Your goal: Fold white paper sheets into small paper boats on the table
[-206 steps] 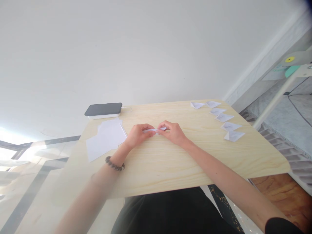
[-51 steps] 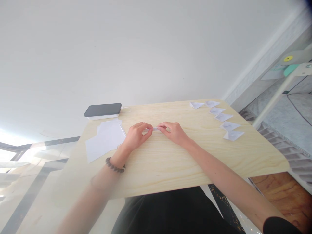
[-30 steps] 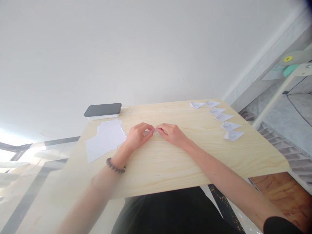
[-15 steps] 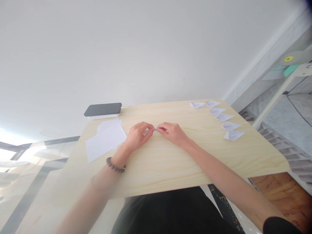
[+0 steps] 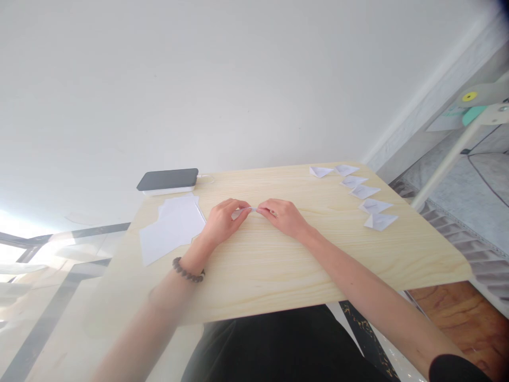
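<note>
Between my two hands, over the middle of the table, is a small folded piece of white paper (image 5: 254,209). My left hand (image 5: 226,220) pinches its left part between thumb and fingers, and a sliver of the paper shows inside that grip. My right hand (image 5: 284,216) pinches the opposite end with thumb and forefinger. The fingers cover most of the paper, so its full shape is hidden. A dark beaded bracelet (image 5: 188,270) circles my left wrist.
Several folded white paper boats (image 5: 380,221) line the table's right side. Loose white sheets (image 5: 170,228) overlap at the left. Behind them a dark phone-like slab (image 5: 167,179) rests on a white base with a cable. The wooden table (image 5: 278,276) meets a wall at the back.
My hands have drawn very slightly apart, so a little more of the folded paper shows between the fingertips. Both still pinch it.
</note>
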Tool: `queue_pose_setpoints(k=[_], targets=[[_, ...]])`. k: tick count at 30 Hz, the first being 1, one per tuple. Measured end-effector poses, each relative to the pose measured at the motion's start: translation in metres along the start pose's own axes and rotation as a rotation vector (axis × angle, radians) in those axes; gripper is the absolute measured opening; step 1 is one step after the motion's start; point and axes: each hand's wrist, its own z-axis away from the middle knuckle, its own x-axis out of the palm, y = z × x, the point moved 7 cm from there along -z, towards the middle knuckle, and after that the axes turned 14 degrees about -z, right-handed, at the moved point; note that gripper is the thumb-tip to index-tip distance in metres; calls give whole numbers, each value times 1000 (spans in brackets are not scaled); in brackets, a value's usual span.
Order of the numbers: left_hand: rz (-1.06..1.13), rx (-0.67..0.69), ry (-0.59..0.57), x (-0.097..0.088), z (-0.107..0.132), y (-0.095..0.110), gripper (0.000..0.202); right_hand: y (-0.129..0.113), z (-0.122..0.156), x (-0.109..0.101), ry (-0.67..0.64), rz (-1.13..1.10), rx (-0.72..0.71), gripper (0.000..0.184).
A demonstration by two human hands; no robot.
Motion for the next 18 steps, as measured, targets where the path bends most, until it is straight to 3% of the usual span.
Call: queue_pose_setpoints(k=[3, 9, 18], targets=[[13, -39, 11, -1, 0, -5, 15, 2, 0, -3, 20, 15, 5, 21], [11, 38, 8, 1, 1, -1, 14, -6, -1, 1, -5, 31, -57, 19], [42, 13, 19, -2, 1, -1, 10, -6, -1, -3, 32, 64, -66, 19]])
